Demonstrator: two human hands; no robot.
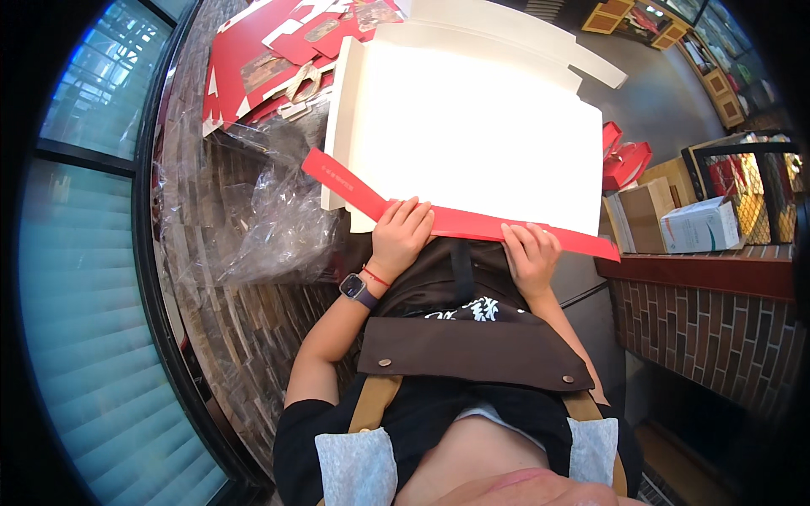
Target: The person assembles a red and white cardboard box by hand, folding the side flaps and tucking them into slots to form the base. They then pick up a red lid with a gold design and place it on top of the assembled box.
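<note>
A large white cardboard box blank (481, 126) lies in front of me, its inner face bright and its side edge on the left standing up. Along its near edge a long red flap (481, 223) is folded up, with its left part reaching past the blank's corner. My left hand (402, 238) has its fingers laid over the flap left of the middle, closed on it. Farther right, my right hand (531, 258) grips the same flap with fingers bent over it. Both thumbs are mostly hidden.
Crumpled clear plastic (283, 207) lies left of the blank. Beyond it are stacked red printed card pieces (253, 76). On the right, red folded pieces (624, 160) sit near a brown carton (643, 211) and a white box (700, 226) on a brick ledge. A window (93, 295) stands far left.
</note>
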